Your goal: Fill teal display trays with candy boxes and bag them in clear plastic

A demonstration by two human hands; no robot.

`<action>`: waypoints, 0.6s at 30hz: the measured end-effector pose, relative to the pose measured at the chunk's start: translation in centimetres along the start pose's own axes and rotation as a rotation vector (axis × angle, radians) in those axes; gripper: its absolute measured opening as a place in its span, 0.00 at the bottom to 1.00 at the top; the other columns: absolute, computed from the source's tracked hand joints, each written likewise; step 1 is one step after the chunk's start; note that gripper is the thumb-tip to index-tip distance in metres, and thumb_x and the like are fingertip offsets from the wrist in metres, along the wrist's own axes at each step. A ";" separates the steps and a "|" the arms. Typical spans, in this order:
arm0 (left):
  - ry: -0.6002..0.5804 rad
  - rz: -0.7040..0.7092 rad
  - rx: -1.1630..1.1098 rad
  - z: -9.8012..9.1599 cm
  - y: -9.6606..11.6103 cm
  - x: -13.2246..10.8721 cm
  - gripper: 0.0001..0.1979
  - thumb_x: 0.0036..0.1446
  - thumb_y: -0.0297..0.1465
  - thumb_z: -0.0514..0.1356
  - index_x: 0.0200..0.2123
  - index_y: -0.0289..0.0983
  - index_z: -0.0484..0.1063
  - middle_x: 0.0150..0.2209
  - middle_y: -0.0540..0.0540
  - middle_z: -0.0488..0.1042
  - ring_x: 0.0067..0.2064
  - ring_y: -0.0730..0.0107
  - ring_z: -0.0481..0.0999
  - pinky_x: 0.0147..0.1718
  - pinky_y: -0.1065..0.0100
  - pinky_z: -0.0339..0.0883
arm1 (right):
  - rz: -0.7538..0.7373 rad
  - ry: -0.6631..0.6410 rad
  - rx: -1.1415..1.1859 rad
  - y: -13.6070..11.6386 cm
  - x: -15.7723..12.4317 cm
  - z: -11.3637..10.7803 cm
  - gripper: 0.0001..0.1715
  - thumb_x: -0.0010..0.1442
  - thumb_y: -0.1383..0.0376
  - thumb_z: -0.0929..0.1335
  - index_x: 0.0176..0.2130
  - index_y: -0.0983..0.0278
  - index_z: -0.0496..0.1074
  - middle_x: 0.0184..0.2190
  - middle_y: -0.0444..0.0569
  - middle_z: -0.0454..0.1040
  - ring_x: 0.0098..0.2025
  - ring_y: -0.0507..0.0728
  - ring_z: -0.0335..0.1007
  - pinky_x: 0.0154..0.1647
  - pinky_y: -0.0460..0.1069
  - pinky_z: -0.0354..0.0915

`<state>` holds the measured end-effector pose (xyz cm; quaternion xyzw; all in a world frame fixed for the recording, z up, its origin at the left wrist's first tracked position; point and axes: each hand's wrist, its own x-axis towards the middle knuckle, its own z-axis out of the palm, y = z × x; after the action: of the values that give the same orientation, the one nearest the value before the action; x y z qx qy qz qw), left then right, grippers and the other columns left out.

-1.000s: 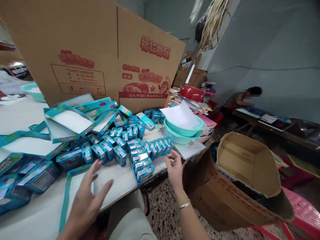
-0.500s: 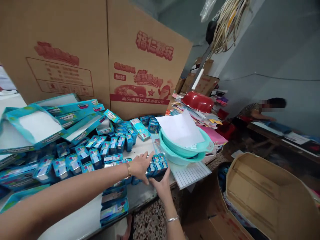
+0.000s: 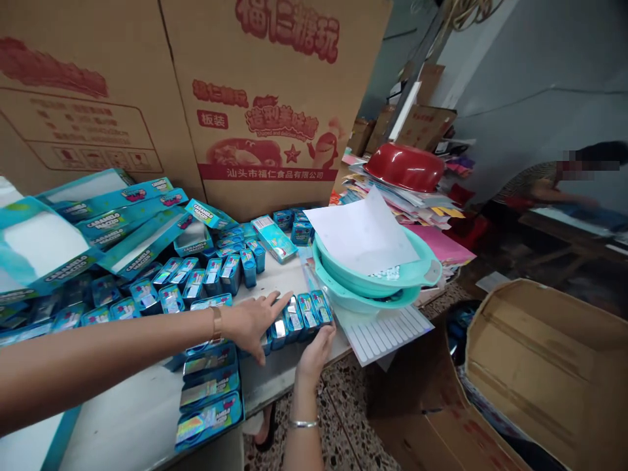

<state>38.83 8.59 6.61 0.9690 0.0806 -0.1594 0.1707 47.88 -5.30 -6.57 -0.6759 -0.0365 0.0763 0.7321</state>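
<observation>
A short row of small blue boxes (image 3: 303, 313) stands near the white table's front edge (image 3: 132, 418). My left hand (image 3: 251, 322) reaches across from the left, pressing on the row's left end with fingers spread over the tops. My right hand (image 3: 314, 352) comes up from below the edge and cups the row's right end. The row is squeezed between the two hands. Several more small blue boxes (image 3: 210, 273) stand behind in loose rows. Flat blue packs (image 3: 209, 392) lie stacked by the edge.
Open teal display trays (image 3: 122, 216) pile up at the left. A big printed carton (image 3: 265, 98) stands behind. Stacked teal basins (image 3: 377, 291) hold a white sheet (image 3: 363, 235); a red bowl (image 3: 405, 167) tops some papers. An open carton (image 3: 544, 366) sits on the floor. Another person (image 3: 544, 186) works far right.
A second ago both hands hovered open over the table. They reached to the row of small blue boxes and closed in on its two ends; the view shifted left and closer.
</observation>
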 end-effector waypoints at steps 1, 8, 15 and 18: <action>0.007 0.012 0.019 0.2 0.2 0.0 0.72 0.32 0.41 0.73 0.72 0.35 0.29 0.70 0.24 0.44 0.66 0.32 0.58 0.58 0.48 0.62 | 0.009 0.028 -0.002 0.0 0.2 0.4 0.50 0.64 0.39 0.53 0.66 0.76 0.56 0.68 0.71 0.52 0.67 0.68 0.55 0.65 0.61 0.54; 0.078 0.095 0.034 0.5 0.1 0.8 0.66 0.36 0.42 0.70 0.72 0.37 0.32 0.66 0.28 0.55 0.60 0.37 0.66 0.53 0.52 0.67 | -0.031 0.160 -0.026 -0.6 0.8 2.2 0.45 0.66 0.42 0.51 0.60 0.75 0.62 0.61 0.72 0.64 0.61 0.68 0.63 0.61 0.60 0.58; 0.131 0.159 0.046 1.1 -0.2 0.8 0.61 0.37 0.38 0.67 0.71 0.40 0.40 0.66 0.31 0.54 0.58 0.38 0.69 0.49 0.52 0.70 | -0.007 0.292 -0.071 -1.0 1.0 3.2 0.43 0.64 0.41 0.47 0.46 0.69 0.70 0.48 0.68 0.73 0.46 0.66 0.71 0.49 0.59 0.68; 0.176 0.139 0.050 1.5 0.5 0.1 0.58 0.36 0.38 0.66 0.71 0.37 0.44 0.63 0.33 0.59 0.55 0.40 0.71 0.45 0.53 0.72 | 0.011 0.288 -0.085 -1.1 0.9 3.0 0.47 0.63 0.39 0.43 0.42 0.67 0.71 0.37 0.63 0.76 0.35 0.64 0.71 0.37 0.57 0.70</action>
<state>38.65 7.66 5.38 0.9865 0.0236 -0.0634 0.1494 48.41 -2.27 -5.23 -0.7104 0.0692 -0.0190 0.7001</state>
